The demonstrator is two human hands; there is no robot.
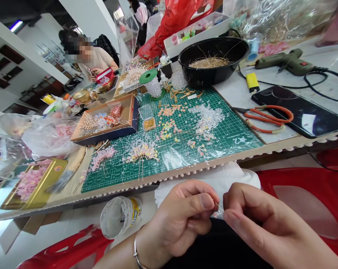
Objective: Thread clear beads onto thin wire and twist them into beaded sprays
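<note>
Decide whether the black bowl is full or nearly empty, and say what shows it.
Nearly empty: the bowl holds only a thin heap of straw-coloured strands on its floor; bare black wall shows above them.

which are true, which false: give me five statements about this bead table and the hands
The black round plastic bowl holds dry straw-like strands. True.
The orange-handled metal scissors lie on the green gridded cutting mat. False: they lie on the pale tabletop right of it.
The left hand and right hand pinch a small pale piece between them. True.
The right hand holds the green plastic glue gun. False: it lies on the tabletop, far right.
The thin silver bangle sits on the right wrist. False: left wrist.
</note>
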